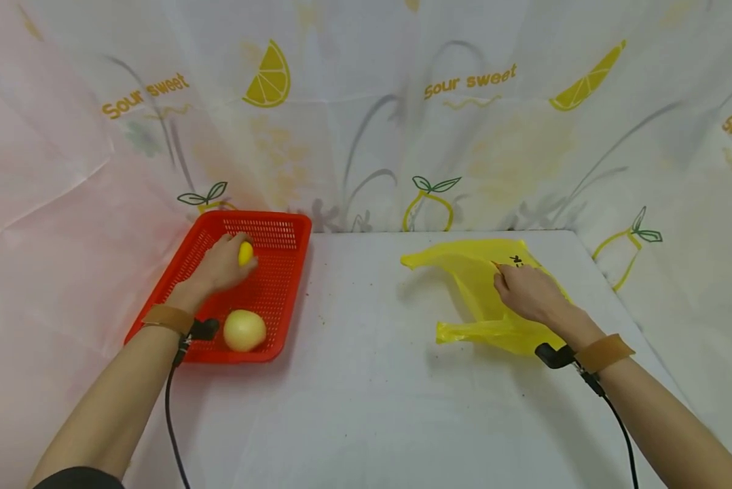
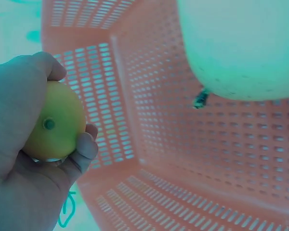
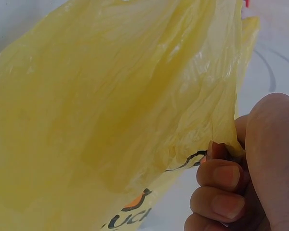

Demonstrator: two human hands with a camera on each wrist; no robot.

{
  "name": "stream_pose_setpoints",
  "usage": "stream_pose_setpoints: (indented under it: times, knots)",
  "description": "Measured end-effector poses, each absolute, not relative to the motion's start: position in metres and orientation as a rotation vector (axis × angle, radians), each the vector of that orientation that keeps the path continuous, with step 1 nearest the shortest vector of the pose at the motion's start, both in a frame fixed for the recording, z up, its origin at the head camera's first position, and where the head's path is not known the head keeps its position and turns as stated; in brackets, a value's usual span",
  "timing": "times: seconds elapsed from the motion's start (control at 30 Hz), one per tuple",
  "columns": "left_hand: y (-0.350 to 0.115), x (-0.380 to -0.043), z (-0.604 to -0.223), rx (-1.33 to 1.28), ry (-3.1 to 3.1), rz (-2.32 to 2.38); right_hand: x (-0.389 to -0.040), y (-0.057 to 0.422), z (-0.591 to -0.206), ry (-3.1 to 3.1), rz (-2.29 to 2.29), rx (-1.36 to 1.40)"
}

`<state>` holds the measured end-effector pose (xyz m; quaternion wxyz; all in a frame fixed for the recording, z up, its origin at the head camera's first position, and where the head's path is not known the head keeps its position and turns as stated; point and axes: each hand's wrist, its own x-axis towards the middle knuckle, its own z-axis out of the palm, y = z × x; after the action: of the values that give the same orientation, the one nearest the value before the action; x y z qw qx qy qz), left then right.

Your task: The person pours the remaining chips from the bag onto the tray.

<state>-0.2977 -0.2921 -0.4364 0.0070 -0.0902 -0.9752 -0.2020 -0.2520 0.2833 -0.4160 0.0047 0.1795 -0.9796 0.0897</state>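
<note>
In the head view my left hand (image 1: 224, 263) is over the far part of a red plastic basket (image 1: 305, 272), with its fingers curled round a yellow lemon (image 1: 246, 253). The left wrist view shows the stem end of the lemon (image 2: 55, 122) between thumb and fingers. A pale yellow pear (image 1: 244, 331) lies in the near end of the basket; its short dark stem shows in the left wrist view. On the right, my right hand (image 1: 531, 292) pinches the edge of a yellow plastic bag (image 1: 482, 292), its handles spread leftward. Dark print marks the bag (image 3: 111, 120).
A white table (image 1: 366, 380) lies under the basket and bag. Behind it hangs a pale curtain (image 1: 354, 122) printed with lemons and lettering. Black cables (image 1: 172, 421) run from the cameras on both wrists.
</note>
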Motion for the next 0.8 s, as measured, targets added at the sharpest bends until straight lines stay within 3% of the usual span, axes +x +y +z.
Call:
stream_pose_setpoints:
  times: [0.8]
  knots:
    - [-0.225, -0.272, -0.384, -0.481, -2.888, -0.746, -0.251, 0.281, -0.413, -3.102, 0.297, 0.574]
